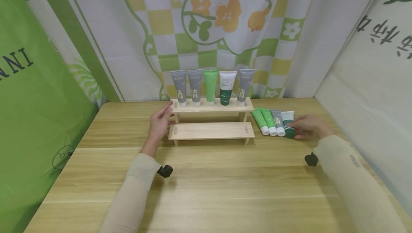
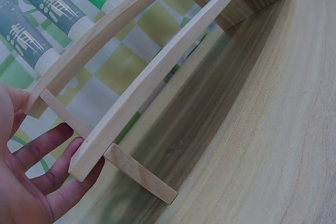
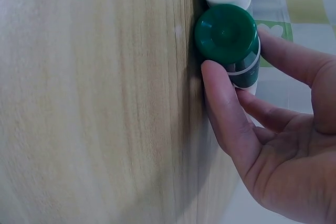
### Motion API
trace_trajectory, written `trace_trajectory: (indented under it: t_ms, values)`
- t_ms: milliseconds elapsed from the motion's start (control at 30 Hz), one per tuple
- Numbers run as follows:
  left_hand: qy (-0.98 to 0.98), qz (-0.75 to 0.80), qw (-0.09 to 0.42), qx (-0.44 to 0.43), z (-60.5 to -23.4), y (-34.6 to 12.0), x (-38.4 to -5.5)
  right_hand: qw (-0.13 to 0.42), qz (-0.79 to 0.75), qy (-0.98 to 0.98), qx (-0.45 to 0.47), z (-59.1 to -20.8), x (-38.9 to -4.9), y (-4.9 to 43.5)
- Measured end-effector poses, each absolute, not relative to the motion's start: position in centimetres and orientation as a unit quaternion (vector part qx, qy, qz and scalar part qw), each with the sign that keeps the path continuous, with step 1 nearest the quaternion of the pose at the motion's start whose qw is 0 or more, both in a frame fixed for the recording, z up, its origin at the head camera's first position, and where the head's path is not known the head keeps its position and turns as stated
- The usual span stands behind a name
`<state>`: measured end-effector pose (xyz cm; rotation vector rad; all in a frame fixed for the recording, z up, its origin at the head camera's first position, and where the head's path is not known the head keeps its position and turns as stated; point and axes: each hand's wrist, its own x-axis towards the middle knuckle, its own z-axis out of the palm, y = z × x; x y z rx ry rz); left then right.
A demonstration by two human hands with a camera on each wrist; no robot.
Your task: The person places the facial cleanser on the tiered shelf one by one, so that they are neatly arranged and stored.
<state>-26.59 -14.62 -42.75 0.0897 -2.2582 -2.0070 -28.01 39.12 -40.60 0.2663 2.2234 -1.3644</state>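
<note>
Between the thumb and fingers of the right hand [image 1: 307, 125]: green-capped tube [image 3: 228, 38], pinched near its cap, lying on the table [image 1: 209, 190]. Just left of this grip, side by side, caps toward the person: a grey tube [image 1: 278, 122], then two light-green tubes [image 1: 264, 121]. Left hand [image 1: 159, 122] grips the left end of the two-tier wooden rack [image 1: 210, 131], thumb at the upper tier, fingers below and behind. Right of the left grip, upper tier carries five upright tubes, caps down, in order: two grey [image 1: 187, 88], one bright green [image 1: 210, 87], one white-and-dark-green [image 1: 227, 88], one further grey [image 1: 245, 87].
</note>
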Motion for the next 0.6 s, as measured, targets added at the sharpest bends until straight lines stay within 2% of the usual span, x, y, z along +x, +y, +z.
trace_trajectory:
  t_ms: [600]
  values:
    - [-0.743,-0.666,0.062,0.019,-42.81,-14.62,-26.61,0.245,-0.522,0.811,0.095,-41.02,-27.99,39.43]
